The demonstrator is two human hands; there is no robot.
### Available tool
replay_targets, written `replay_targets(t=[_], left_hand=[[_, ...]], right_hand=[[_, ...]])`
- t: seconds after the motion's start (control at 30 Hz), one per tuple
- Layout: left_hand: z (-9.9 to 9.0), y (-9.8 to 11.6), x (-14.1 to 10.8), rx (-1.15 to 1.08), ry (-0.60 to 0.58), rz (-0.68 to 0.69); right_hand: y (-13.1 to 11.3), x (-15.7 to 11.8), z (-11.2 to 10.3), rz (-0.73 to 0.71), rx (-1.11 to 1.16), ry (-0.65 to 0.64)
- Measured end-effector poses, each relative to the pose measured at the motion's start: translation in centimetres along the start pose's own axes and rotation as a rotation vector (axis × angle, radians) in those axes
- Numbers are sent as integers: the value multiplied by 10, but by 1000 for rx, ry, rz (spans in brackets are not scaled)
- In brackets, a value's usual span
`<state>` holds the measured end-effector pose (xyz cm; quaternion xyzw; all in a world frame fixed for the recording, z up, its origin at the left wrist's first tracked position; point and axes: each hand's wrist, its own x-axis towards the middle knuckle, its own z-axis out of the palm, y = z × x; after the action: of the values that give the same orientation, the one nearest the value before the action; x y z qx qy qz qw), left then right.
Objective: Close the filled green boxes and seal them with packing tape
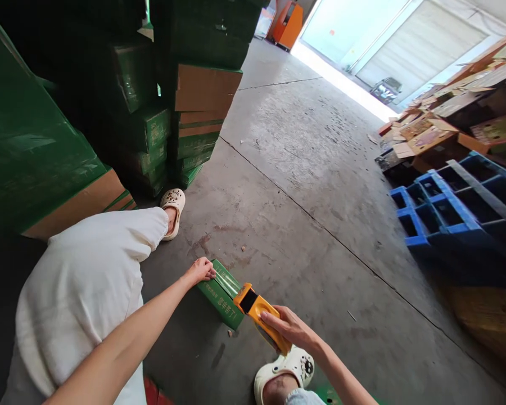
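A small green cardboard box (220, 299) with printed characters stands on the floor between my feet. My left hand (201, 271) is closed at the far left end of the box, fingers curled over its top edge. In my right hand (287, 325) is a yellow-orange tape dispenser (259, 309), its front end over the near right end of the box. A shiny strip of clear tape (227, 279) runs along the box top between my left hand and the dispenser. The underside of the dispenser is partly hidden.
Stacks of green boxes (156, 135) rise on the left. Blue plastic pallets (441, 199) and a heap of cardboard boxes (442, 129) are on the right. My feet wear white clogs (174, 214). An orange machine (287, 25) stands near the bright doorway.
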<state>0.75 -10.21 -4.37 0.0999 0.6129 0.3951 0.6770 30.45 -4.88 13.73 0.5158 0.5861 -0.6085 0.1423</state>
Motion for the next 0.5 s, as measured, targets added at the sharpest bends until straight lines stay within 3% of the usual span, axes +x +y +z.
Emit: replay_targets(t=[0.1,0.3,0.5], left_hand=[[-8,1,-3,-82,-42,-45],[-17,6,-7,-189,-84,-82],[-16,7,-4,-185,-30,-45]], right_hand=[[-6,10,15,-59,46,-65],[-32,58,59,-243,105,10],[-35,105,71,-291,138,26]])
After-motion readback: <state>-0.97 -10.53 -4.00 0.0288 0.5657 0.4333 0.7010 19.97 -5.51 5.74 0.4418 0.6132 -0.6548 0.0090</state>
